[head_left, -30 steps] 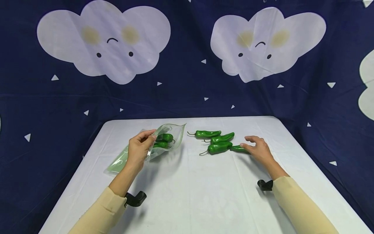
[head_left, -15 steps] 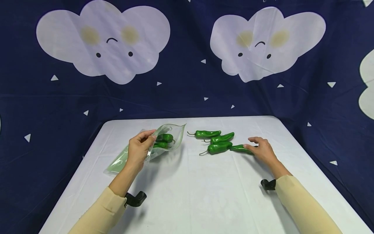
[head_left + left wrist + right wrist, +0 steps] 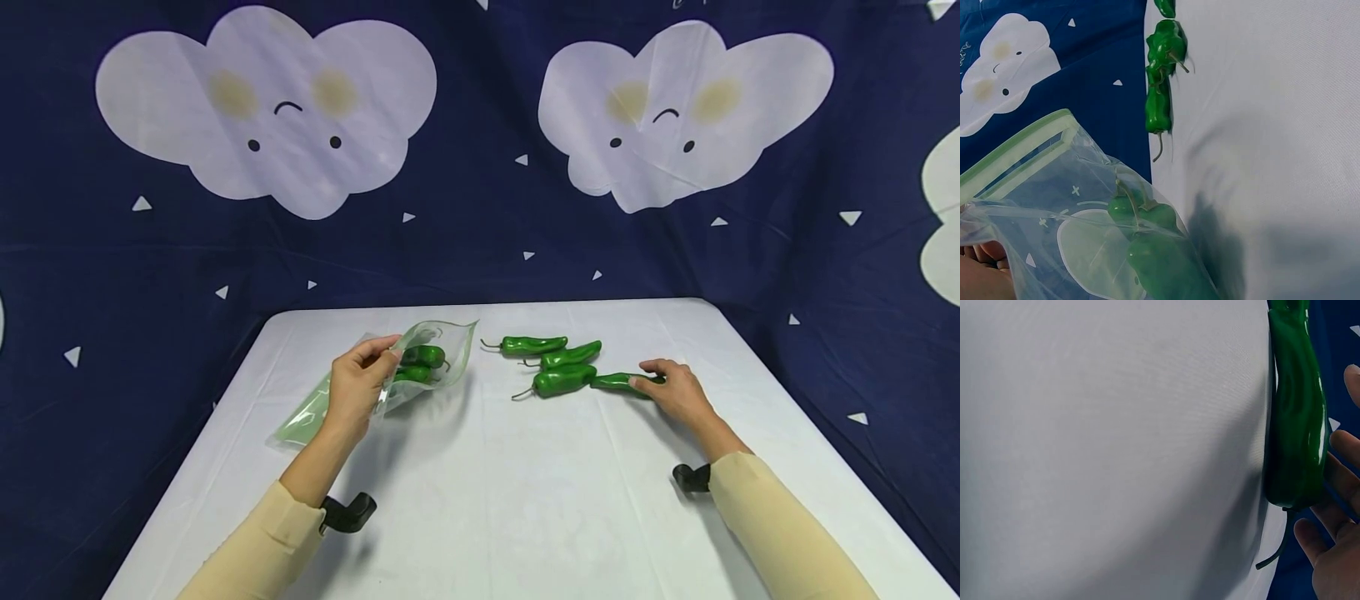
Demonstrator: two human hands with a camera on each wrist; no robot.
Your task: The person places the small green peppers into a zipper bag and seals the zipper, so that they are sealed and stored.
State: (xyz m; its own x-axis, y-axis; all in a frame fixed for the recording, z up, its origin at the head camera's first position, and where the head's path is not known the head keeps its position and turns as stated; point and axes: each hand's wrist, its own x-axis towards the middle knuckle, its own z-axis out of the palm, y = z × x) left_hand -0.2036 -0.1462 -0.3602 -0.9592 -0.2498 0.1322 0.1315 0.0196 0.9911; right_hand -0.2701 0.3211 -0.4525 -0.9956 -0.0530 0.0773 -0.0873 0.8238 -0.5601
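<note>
My left hand (image 3: 357, 379) pinches the rim of a clear zip bag (image 3: 454, 354), whose mouth gapes toward the right in the head view. Green peppers (image 3: 423, 357) lie inside, their stems toward the opening; the left wrist view shows them through the plastic (image 3: 1160, 250). At the right, my right hand (image 3: 677, 392) hovers over the stem end of a green pepper (image 3: 617, 382) lying on the table. Its thumb and fingers are spread around that end, and the right wrist view shows the thumb apart from the pepper (image 3: 1297, 412). In the head view the hand hides the stem.
Three more green peppers lie close together at the table's centre back: a rear one (image 3: 532, 345), a middle one (image 3: 573, 354) and a front one (image 3: 564, 380). White cloth covers the table (image 3: 525, 500). A dark blue cloud-print curtain (image 3: 480, 208) hangs behind.
My right hand has shifted slightly right along the pepper to its stem end and lowered a little, uncovering more of the pepper. The left hand and the bag stay in place.
</note>
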